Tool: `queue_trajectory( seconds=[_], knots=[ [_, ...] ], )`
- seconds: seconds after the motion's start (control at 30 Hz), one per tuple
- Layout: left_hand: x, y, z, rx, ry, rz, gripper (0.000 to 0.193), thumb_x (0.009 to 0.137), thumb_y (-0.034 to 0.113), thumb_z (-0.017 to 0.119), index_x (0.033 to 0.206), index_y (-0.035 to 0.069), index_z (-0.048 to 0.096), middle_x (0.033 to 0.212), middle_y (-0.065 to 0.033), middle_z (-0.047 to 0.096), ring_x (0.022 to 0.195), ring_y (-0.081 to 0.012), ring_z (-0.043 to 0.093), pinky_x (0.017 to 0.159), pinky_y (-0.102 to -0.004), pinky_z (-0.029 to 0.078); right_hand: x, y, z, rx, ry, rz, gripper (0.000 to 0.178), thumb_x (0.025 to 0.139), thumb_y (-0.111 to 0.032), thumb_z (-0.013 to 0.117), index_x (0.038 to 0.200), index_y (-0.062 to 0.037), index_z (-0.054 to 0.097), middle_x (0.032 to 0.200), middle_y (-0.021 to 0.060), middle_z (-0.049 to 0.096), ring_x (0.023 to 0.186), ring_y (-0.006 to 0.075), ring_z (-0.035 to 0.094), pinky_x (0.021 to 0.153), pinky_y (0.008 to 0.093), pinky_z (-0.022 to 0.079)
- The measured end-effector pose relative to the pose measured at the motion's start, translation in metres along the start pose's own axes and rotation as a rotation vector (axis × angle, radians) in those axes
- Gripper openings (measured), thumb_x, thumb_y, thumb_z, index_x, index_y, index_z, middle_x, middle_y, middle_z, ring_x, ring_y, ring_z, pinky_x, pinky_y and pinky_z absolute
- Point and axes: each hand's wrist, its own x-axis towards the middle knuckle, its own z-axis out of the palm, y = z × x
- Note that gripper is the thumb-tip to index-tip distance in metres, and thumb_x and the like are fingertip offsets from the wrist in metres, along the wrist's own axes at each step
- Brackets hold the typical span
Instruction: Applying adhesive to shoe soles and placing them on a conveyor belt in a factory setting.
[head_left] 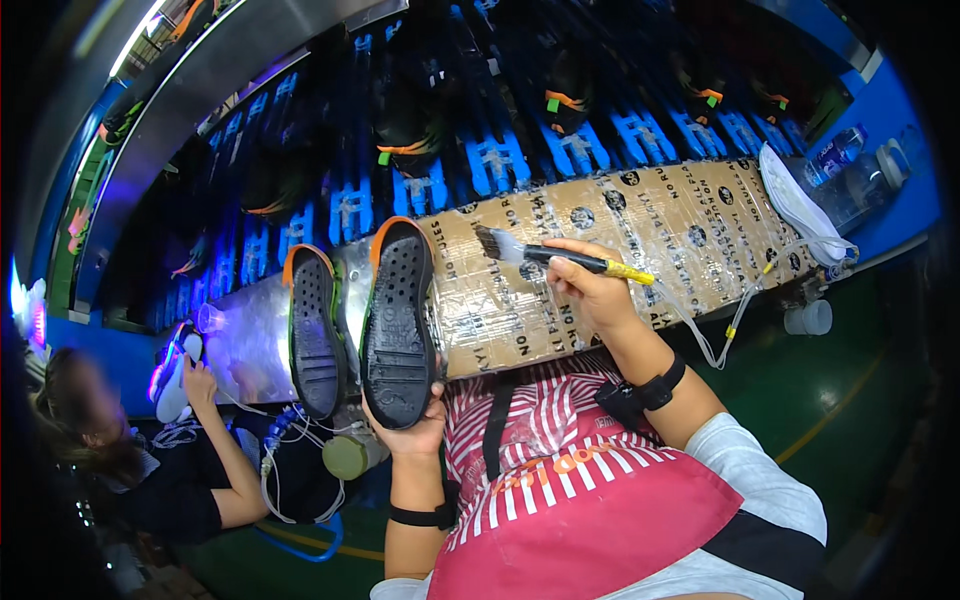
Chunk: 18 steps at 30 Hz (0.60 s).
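My left hand (415, 428) grips the near end of a black shoe sole (398, 325) with an orange rim at its far end. The sole's inner face, dotted with round holes, is turned up toward me and looks wet in places. To its left lies a second black sole (317, 335) with orange and green edging. Right of the held sole, my right hand (598, 292) is closed round the black handle of a brush (560, 256). The brush's bristles point left above the cardboard, apart from the sole. A clear tube (690, 318) runs from the handle's yellow end.
Printed cardboard (600, 235) under clear film covers the bench. Beyond it, a conveyor with blue holders (494, 163) carries shoe parts. A white shoe-shaped piece (795, 205) and bottles (838, 155) stand at right. At left, a co-worker's hand (200, 385) touches another sole, near a jar (345, 456).
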Motion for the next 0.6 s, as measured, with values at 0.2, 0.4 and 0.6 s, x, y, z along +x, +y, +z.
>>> queue_trajectory(
  seconds=[0.2, 0.4, 0.6],
  knots=[
    [0.004, -0.001, -0.01, 0.016, 0.02, 0.147, 0.062, 0.079, 0.051, 0.043, 0.123, 0.009, 0.049, 0.116, -0.0268, 0.053, 0.068, -0.0293, 0.058, 0.042, -0.0241, 0.042, 0.006, 0.026, -0.019, 0.074, 0.054, 0.129, 0.03, 0.08, -0.01, 0.064, 0.107, 0.0028, 0.06, 0.072, 0.0062, 0.061, 0.057, 0.0069, 0.052, 0.049, 0.0159, 0.039],
    [0.003, -0.003, -0.011, 0.037, 0.031, 0.155, 0.065, 0.08, 0.053, 0.04, 0.12, 0.004, 0.05, 0.112, -0.0253, 0.056, 0.066, -0.0283, 0.058, 0.043, -0.0264, 0.044, 0.009, 0.035, -0.027, 0.253, 0.025, 0.133, 0.03, 0.081, -0.005, 0.061, 0.108, 0.0056, 0.057, 0.073, 0.0089, 0.06, 0.057, 0.0097, 0.052, 0.054, 0.0182, 0.043],
    [0.002, -0.005, -0.009, 0.049, 0.094, 0.199, 0.066, 0.078, 0.055, 0.042, 0.12, 0.004, 0.05, 0.112, -0.0236, 0.056, 0.067, -0.0272, 0.058, 0.044, -0.0261, 0.044, 0.007, 0.033, -0.026, 0.217, 0.0, 0.141, 0.03, 0.082, -0.007, 0.062, 0.109, 0.0045, 0.056, 0.073, 0.009, 0.06, 0.057, 0.0093, 0.052, 0.053, 0.0184, 0.043]
  ],
)
